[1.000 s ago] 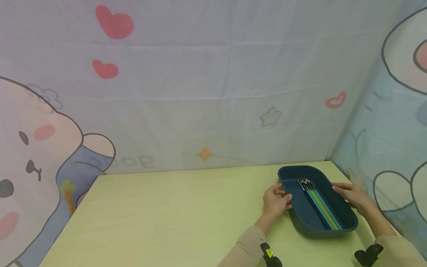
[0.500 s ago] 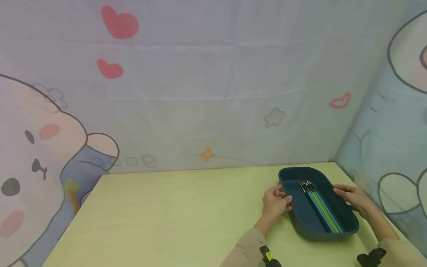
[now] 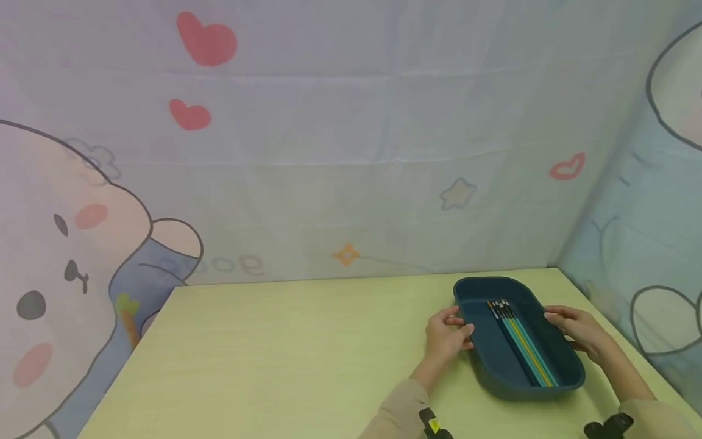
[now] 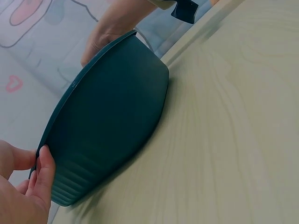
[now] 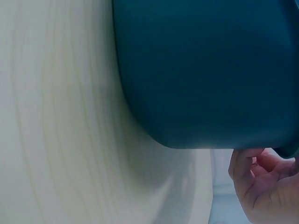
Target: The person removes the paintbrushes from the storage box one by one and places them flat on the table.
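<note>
A dark blue-green tray (image 3: 487,350) with rounded corners lies at the right of the table in the head view. Inside it, slim pencil-like sticks (image 3: 525,346) lie side by side, teal, yellow and dark, with dark and pale ends; their exact kind is unclear. My left hand (image 3: 443,336) grips the tray's left rim, thumb and fingers pinching it in the left wrist view. On the opposite side, my right hand (image 3: 582,333) holds the right rim, its thumb at the edge. The right wrist view shows the tray's outer wall (image 5: 201,79) and curled fingers (image 5: 243,170) against it.
The pale yellow table (image 3: 274,353) stretches to the left of the tray. Printed cloth hangs behind (image 3: 329,122) and along the right side (image 3: 647,244), close to my right hand. A dark wrist camera (image 3: 609,425) sits on the right sleeve.
The tray, held in both hands with the sticks inside, has shifted slightly left relative to the table. The head view has turned a little left, so the background appears farther right.
</note>
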The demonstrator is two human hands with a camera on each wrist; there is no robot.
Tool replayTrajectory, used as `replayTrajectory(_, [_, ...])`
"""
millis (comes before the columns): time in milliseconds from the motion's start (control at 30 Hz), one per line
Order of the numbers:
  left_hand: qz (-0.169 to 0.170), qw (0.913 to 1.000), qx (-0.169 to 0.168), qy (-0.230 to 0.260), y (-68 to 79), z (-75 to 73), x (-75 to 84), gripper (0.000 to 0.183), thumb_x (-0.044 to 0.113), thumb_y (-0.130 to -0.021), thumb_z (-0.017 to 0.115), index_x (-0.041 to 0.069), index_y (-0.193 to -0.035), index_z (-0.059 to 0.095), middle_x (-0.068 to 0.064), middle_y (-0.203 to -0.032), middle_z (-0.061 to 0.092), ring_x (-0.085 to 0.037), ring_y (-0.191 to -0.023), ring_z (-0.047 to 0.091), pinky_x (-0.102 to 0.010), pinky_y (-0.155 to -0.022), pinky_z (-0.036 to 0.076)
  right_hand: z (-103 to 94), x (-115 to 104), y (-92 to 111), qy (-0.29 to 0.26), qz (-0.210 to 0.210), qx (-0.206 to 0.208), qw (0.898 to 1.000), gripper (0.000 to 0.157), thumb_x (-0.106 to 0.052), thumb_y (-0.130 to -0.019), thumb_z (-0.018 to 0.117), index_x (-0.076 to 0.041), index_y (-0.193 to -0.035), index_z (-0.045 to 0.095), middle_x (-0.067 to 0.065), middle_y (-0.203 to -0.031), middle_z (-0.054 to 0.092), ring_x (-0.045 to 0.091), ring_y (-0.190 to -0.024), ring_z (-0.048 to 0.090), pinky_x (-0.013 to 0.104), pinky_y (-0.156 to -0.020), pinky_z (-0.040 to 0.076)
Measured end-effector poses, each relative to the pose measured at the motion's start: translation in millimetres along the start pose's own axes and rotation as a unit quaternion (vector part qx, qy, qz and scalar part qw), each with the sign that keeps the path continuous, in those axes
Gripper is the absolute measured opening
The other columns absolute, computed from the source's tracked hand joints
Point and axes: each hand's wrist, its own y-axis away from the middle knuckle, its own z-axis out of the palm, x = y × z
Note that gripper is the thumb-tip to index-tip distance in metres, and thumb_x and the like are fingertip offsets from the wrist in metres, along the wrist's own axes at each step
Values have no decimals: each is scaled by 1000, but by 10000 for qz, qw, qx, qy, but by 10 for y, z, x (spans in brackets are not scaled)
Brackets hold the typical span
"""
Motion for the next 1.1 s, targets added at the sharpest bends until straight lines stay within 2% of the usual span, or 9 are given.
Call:
replayTrajectory(367, [14, 10000, -4, -91, 12, -132, 44, 46, -12, -77, 70, -2, -121, 62, -8, -87, 60, -10, -50, 56, -27, -49, 58, 102, -84, 30, 13, -50, -108, 9999, 66, -38, -102, 38, 13, -143, 26, 38, -142, 34, 46, -122, 49, 40, -83, 56])
replayTrajectory(633, [64, 9997, -90, -222, 31, -271, 74, 47, -10, -78, 69, -3, -124, 61, -9, -90, 60, -10, -51, 57, -26, -49, 58, 211, -145, 36, -60, -96, -120, 9999, 67, -38, -102, 40, 12, -144, 26, 37, -142, 36, 37, -118, 55, 36, -82, 56])
replayTrajectory(733, [81, 9994, -139, -294, 46, -327, 73, 47, -10, -79, 69, -3, -125, 60, -9, -91, 61, -10, -51, 56, -26, -49, 58, 251, -169, 46, -75, -94, -159, 9998, 67, -38, -102, 40, 11, -144, 26, 37, -143, 34, 40, -120, 53, 36, -82, 56])
replayTrajectory(967, [148, 9991, -166, -358, 63, -437, 97, 47, -8, -79, 69, -3, -125, 60, -9, -92, 62, -8, -53, 57, -26, -51, 59, 338, -234, 54, -115, -89, -242, 9996, 66, -38, -103, 37, 12, -145, 23, 38, -146, 28, 53, -131, 36, 49, -91, 52])
replayTrajectory(1033, [90, 9993, -157, -338, 70, -464, 102, 47, -8, -79, 69, -3, -125, 60, -10, -92, 63, -8, -54, 58, -26, -52, 59, 362, -249, 53, -115, -83, -236, 9996, 66, -38, -103, 37, 11, -145, 23, 38, -146, 28, 53, -131, 36, 50, -92, 52])
replayTrajectory(1100, [73, 9992, -163, -352, 74, -489, 102, 48, -8, -79, 69, -3, -126, 59, -10, -93, 63, -8, -54, 58, -26, -52, 59, 384, -263, 50, -142, -93, -207, 9996, 66, -37, -103, 38, 12, -144, 24, 37, -145, 32, 50, -128, 42, 46, -89, 53])
